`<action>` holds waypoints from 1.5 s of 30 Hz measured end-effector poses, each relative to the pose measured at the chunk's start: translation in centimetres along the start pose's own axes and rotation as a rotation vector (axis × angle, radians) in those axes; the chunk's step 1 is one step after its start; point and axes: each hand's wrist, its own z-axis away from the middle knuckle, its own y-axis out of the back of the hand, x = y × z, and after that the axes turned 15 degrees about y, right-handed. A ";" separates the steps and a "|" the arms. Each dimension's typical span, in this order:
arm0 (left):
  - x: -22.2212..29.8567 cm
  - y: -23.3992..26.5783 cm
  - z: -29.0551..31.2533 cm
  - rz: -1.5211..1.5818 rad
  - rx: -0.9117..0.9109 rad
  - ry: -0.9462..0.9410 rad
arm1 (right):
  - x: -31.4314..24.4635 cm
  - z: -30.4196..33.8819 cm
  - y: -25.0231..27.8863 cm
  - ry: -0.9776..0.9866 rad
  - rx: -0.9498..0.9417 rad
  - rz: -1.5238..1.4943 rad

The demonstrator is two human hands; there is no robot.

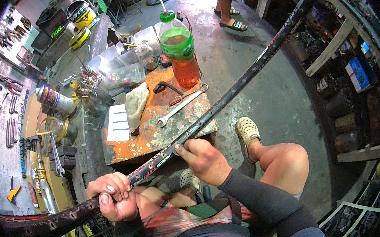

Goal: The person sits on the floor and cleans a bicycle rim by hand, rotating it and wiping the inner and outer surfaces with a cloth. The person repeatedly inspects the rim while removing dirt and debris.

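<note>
A long, narrow, dark bar [241, 89] with worn paint and small holes along it runs from lower left to upper right across the view. Its exact kind I cannot tell, and both ends leave the picture. My left hand [114, 195] is wrapped around its lower part. Farther up, my right hand [206, 161] is closed against it, thumb pressed on the surface; whether something small sits under those fingers is hidden. Just beyond the bar stands a low bench [127, 151] with chipped orange paint, carrying a combination wrench [177, 110], a black-handled tool [167, 89] and a pale cloth [135, 104].
A green-capped bottle of red liquid [187, 72] stands at the bench's back. Clear plastic containers [123, 73] crowd its left, near a paint can [57, 99]. Hand tools [12, 85] hang along the far left. Shelving [339, 46] lines the right. Another person's feet [231, 23] show at the top.
</note>
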 end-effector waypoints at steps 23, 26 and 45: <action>0.2 0.2 0.2 0.011 0.033 0.024 | -0.7 -1.8 -0.1 -0.168 0.037 -0.062; -0.1 0.2 0.3 0.011 0.025 0.027 | 0.9 -2.2 0.8 -0.298 -0.032 0.062; 0.1 -0.3 -0.1 -0.009 0.039 0.007 | 1.6 0.3 0.6 -0.149 -0.039 0.155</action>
